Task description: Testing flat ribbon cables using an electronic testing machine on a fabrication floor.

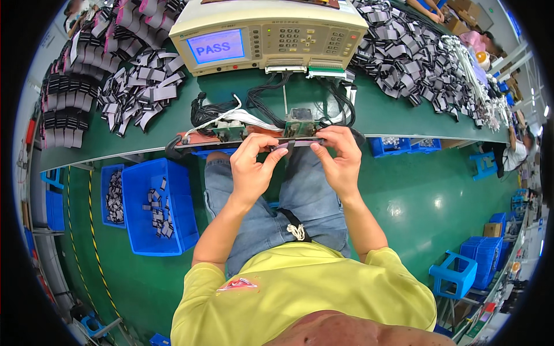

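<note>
At the table's front edge, a short grey ribbon cable [298, 144] with dark ends is stretched between my hands. My left hand [253, 164] pinches one end between thumb and fingers, and my right hand [339, 158] grips the other end the same way. Just beyond the cable stands a small green circuit board fixture [300, 123]; whether the cable touches it I cannot tell. A second green board [231, 132] sits to the left, near my left fingers. Black and white wires [257, 119] run from these boards toward a beige bench tester [271, 43] with a lit screen.
Piles of ribbon cables lie at left [141, 89] and right [404, 55] on the green table [156, 124]. Below on the left, a blue bin [135, 216] holds more cables. Small blue trays [389, 149] sit under the right edge. A blue stool [453, 274] stands right.
</note>
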{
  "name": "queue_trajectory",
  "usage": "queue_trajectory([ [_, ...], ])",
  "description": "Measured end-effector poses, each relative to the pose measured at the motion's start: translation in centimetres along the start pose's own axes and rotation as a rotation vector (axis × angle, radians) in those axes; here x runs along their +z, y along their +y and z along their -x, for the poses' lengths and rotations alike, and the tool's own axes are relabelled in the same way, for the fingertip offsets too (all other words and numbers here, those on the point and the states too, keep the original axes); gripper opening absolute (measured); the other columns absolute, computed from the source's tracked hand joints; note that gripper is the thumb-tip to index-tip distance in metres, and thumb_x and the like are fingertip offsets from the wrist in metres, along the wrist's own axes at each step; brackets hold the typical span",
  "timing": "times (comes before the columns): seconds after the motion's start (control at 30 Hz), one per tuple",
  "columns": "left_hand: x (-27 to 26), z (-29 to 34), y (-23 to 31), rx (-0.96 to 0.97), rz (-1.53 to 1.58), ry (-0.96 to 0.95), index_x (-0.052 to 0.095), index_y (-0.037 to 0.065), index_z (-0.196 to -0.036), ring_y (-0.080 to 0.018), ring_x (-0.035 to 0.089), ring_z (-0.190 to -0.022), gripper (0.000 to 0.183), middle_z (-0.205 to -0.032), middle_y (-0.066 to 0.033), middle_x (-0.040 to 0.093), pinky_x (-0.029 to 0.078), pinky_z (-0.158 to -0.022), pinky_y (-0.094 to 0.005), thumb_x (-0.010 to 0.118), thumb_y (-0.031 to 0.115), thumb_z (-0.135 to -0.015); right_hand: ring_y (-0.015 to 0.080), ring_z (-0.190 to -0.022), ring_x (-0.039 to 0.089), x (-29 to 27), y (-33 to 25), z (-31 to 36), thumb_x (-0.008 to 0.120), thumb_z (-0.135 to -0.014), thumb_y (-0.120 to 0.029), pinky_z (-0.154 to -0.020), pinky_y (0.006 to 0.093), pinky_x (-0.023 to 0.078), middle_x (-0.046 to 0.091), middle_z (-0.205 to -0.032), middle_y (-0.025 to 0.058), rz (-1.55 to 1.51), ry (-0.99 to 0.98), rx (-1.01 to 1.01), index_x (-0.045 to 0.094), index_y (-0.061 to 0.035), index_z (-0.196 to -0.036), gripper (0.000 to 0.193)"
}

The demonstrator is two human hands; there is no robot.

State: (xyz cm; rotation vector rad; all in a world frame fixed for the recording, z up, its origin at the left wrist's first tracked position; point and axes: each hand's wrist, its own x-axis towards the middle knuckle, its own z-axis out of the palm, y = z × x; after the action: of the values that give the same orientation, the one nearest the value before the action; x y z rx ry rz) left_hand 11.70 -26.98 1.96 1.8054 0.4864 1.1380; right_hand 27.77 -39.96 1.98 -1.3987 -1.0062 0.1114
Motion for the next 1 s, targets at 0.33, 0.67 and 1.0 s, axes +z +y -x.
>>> queue_trajectory([
  [0.33,0.3,-0.2,-0.9,0.090,-0.043,0.014,0.073,-0.002,-0.112,-0.0237,0.073,-0.094,0.033,-0.109,-0.0139,0.072,0.063,-0.079,-0.0325,0.084,-0.004,-0.082,0.0190,-0.079,0.072,1.5,0.4,0.0,0.086,-0.082,0.002,-0.069,0.0293,0.061,0.072,-0.094,0.0114,0.219,0.161,-0.056,0.072,0.0036,-0.100,0.024],
  [0.67,0.4,-0.1,-1.2,0.108,-0.073,0.019,0.073,-0.002,-0.112,-0.0246,0.074,-0.093,0.031,-0.109,-0.0141,0.072,0.063,-0.080,-0.0332,0.084,-0.004,-0.083,0.0176,-0.076,0.070,1.7,0.8,-0.3,0.087,-0.080,0.004,-0.067,0.0276,0.060,0.072,-0.093,0.0119,0.295,0.173,-0.121,0.071,0.0042,-0.096,0.023],
  [1.0,0.4,-0.2,-1.4,0.130,-0.105,0.021,0.073,-0.001,-0.111,-0.0267,0.073,-0.092,0.031,-0.108,-0.0149,0.072,0.061,-0.079,-0.0342,0.084,-0.003,-0.082,0.0229,-0.074,0.071,1.9,0.5,-0.6,0.088,-0.079,0.000,-0.065,0.0321,0.059,0.070,-0.089,0.0119,0.302,0.169,-0.093,0.069,0.0023,-0.094,0.024],
])
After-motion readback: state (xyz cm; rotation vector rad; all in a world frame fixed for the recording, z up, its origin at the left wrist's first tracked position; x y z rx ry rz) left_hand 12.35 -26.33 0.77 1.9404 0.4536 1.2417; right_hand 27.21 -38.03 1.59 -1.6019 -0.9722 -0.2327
